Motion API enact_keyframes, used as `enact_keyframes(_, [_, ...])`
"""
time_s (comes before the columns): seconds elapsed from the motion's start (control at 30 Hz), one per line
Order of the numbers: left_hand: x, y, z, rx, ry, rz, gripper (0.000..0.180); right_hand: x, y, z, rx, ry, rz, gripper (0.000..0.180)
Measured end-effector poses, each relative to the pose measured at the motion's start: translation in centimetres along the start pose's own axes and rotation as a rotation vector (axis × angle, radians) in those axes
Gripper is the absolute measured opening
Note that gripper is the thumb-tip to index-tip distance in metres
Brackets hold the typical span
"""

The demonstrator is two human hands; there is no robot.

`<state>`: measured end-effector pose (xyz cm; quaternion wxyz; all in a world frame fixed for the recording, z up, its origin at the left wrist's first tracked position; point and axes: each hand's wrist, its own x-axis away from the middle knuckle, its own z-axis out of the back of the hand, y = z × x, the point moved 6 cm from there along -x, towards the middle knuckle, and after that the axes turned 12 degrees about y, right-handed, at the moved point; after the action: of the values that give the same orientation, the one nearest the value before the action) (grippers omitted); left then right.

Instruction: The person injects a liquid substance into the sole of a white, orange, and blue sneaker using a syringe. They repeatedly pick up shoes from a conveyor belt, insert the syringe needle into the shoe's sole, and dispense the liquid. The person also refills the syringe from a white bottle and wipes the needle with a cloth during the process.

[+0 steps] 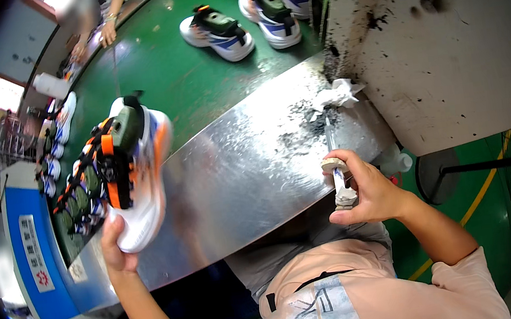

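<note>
My left hand grips a white sneaker by its toe end, thumb against the white sole edge. The sneaker is held up over the metal counter, heel upward, with orange and black laces, a green collar and orange and blue sides. In my right hand is a syringe with a clear barrel and a thick, pale flange. Its barrel points away from me, and whitish wrapping covers its near end. The syringe and the sneaker are well apart.
A metal counter borders a green belt. Several sneakers stand on the belt, with more at the left. Crumpled white tissue lies by black smears beside a stained panel. A co-worker's hand is across the belt.
</note>
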<state>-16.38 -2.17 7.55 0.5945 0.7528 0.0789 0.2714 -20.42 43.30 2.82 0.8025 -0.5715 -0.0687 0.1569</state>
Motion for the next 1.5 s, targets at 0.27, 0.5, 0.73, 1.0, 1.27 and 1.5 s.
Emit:
enact_keyframes(0.27, [3.1, 0.0, 0.8, -1.054, 0.064, -0.471, 0.056, 2.0, -2.5, -0.6, -0.135, -0.21, -0.118, 0.094])
enact_keyframes(0.5, [2.4, 3.2, -13.1, -1.433, -0.053, -0.68, 0.057, 1.4, -3.0, -3.4, 0.017, -0.393, -0.066, 0.094])
enact_keyframes(0.73, [15.6, -1.8, -12.1, -1.124, -0.153, -1.278, 0.022, 0.5, -2.6, -2.5, -0.067, -0.302, -0.15, 0.095])
enact_keyframes(1.0, [16.4, -3.6, -10.4, -1.128, -0.098, -1.264, 0.019, 0.2, -3.4, -2.7, -0.044, -0.298, -0.246, 0.099])
enact_keyframes(1.27, [16.5, -4.1, -9.7, -1.064, -0.088, -1.261, 0.017, -2.8, -11.5, -6.1, -0.479, -0.242, -0.499, 0.136])
enact_keyframes(1.5, [15.1, -2.6, -9.8, -1.0, -0.102, -1.218, 0.016, -9.2, -14.5, -11.3, -0.839, -0.469, -0.297, 0.135])
